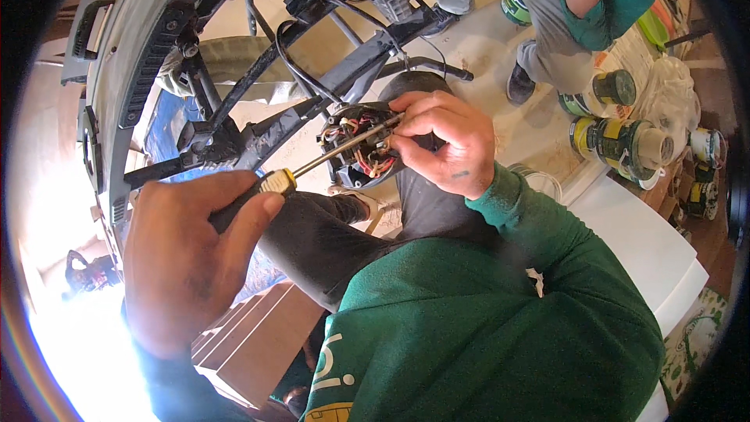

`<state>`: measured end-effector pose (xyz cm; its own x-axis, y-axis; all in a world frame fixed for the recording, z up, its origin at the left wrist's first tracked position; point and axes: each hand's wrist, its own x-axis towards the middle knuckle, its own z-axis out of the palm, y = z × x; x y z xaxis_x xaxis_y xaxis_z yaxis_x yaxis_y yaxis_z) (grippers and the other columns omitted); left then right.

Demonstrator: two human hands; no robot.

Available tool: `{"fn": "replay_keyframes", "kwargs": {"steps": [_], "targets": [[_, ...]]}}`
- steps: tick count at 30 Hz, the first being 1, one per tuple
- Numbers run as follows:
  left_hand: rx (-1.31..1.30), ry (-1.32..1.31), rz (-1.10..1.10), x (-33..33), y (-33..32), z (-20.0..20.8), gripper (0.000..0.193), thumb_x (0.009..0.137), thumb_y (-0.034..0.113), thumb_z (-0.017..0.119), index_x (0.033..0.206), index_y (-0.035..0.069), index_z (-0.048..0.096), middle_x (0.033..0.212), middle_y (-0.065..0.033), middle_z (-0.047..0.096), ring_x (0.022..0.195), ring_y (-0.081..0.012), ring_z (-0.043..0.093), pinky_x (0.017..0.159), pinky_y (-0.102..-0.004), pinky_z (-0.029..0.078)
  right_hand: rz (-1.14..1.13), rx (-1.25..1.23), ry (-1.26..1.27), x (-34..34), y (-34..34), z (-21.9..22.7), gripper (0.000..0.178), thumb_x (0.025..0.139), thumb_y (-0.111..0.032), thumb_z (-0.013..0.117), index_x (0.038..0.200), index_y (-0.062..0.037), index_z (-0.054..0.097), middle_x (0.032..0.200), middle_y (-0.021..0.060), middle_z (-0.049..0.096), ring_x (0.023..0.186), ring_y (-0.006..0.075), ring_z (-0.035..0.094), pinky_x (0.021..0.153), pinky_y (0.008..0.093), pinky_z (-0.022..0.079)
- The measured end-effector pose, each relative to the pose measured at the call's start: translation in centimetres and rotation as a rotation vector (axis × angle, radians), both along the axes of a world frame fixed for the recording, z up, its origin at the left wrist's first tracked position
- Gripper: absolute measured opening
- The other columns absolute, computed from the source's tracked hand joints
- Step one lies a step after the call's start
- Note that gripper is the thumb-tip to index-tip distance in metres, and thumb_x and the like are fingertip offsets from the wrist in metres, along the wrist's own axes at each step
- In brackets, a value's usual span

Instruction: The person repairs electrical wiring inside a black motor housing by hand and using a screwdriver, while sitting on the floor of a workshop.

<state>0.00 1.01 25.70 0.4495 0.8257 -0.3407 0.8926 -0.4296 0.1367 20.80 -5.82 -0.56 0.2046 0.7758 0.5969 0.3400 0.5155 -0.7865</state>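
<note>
My left hand (pixel 187 242) is closed round the handle of a screwdriver (pixel 334 151) with a black and yellow grip. Its long metal shaft slants up to the right across a round black housing (pixel 355 178). Red, black and pale wires (pixel 377 166) crowd the housing's open side. At the shaft's far end my right hand (pixel 447 134) pinches with its fingertips. Whatever small piece lies between them is hidden. The housing rests close to my knee, under a black metal frame (pixel 312 109).
Black bars and cables of a large frame fill the upper left, beside a curved grey panel (pixel 117 47). Another person (pixel 562 23) stands at the upper right. Paint cans (pixel 617 141) stand at the right, near a white panel (pixel 641 242). Brown boards (pixel 262 336) lie lower left.
</note>
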Motion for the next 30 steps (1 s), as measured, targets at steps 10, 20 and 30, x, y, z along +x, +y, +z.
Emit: {"fn": "replay_keyframes", "kwargs": {"steps": [10,20,30], "targets": [[-0.134,0.009,-0.014,0.1,2.2,-1.1,0.039,0.097,0.039,0.081,0.101,0.000,0.085,0.087,-0.0213,0.075,0.075,-0.0353,0.068,0.070,-0.0454,0.051,0.006,-0.079,0.014,-0.3,-0.1,0.7,0.037,0.078,0.000,0.089,0.108,-0.0049,0.068,0.105,0.0134,0.071,0.094,0.0330,0.071,0.083,0.0413,0.059],[-0.148,0.184,-0.079,2.8,3.0,0.4,0.042,0.100,0.041,0.078,0.106,-0.001,0.084,0.099,-0.0201,0.078,0.087,-0.0317,0.069,0.078,-0.0431,0.050,0.045,0.030,-0.264,0.9,0.3,1.8,0.039,0.077,0.004,0.083,0.111,-0.0126,0.077,0.120,0.0103,0.069,0.093,0.0285,0.073,0.075,0.0390,0.061],[-0.032,0.015,-0.356,2.6,5.7,-0.6,0.043,0.100,0.035,0.075,0.091,-0.006,0.081,0.062,-0.0179,0.061,0.055,-0.0247,0.057,0.057,-0.0421,0.042,0.072,-0.013,-0.287,1.3,-0.1,3.0,0.041,0.071,0.012,0.081,0.107,-0.0071,0.079,0.111,0.0103,0.073,0.092,0.0297,0.074,0.077,0.0387,0.062]]}}
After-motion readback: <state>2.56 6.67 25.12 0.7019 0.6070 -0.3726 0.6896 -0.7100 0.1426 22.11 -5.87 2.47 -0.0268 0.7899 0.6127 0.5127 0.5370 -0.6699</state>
